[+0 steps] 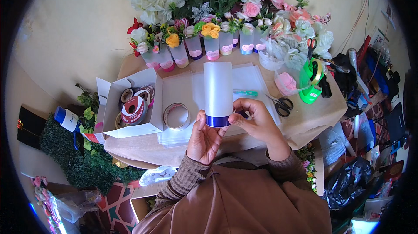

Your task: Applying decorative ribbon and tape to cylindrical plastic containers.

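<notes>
Upright between my hands is a frosted translucent plastic cylinder (218,87), with a shiny dark blue ribbon (217,121) around its lower end. My left hand (205,139) holds the cylinder's base from the left and below. At the right, my right hand (256,121) has its thumb on the ribbon's edge and its fingers curled behind; a bit of blue ribbon shows between them. Behind the cylinder lie translucent sheets (251,77) and a green-capped cutter or pen (245,93). A roll of clear tape (176,116) lies to the left, black-handled scissors (283,106) to the right.
At the left, a white box (130,131) holds ribbon spools (134,110). A green tape dispenser (310,87) with orange-handled scissors (311,46) and plastic tubs (271,61) stand at the right. Along the table's back are frosted cups (212,49) with artificial flowers (210,30).
</notes>
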`<state>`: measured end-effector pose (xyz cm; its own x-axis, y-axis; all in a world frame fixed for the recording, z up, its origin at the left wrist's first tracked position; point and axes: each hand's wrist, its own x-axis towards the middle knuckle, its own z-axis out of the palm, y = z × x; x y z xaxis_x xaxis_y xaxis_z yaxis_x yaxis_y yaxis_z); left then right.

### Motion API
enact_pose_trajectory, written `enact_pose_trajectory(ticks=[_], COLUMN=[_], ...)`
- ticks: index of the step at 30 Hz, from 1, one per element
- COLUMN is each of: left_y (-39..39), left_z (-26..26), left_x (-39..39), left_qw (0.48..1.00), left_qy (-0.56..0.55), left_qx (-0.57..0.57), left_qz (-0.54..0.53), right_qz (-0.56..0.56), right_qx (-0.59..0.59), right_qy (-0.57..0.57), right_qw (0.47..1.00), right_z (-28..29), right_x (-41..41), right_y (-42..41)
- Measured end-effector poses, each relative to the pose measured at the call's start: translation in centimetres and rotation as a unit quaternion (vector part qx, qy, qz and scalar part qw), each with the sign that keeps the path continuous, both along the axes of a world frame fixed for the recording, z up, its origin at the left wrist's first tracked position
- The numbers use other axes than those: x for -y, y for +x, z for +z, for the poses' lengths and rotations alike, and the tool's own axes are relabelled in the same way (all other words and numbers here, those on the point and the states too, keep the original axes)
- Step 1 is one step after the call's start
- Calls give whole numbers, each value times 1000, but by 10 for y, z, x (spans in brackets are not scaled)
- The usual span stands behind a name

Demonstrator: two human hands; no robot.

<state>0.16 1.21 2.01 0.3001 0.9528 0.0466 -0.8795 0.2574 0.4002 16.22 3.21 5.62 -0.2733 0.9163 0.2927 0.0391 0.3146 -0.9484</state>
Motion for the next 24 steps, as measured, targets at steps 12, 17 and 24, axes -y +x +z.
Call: enact_pose_trajectory(ticks=[12,17,24], left_y=[1,1,3], left_z=[-1,-1,0], left_x=[1,1,2], left_qw=[1000,1000,1000], left_qy=[-18,-7,-16], left_qx=[13,12,14], left_qz=[-10,-8,2], right_qz=[28,34,34], right_qx=[-37,-44,-46], right_qy=[-23,-30,-29], right_qw=[999,998,998], right_z=[5,3,3], right_x=[3,3,3], right_y=[-1,-1,-1])
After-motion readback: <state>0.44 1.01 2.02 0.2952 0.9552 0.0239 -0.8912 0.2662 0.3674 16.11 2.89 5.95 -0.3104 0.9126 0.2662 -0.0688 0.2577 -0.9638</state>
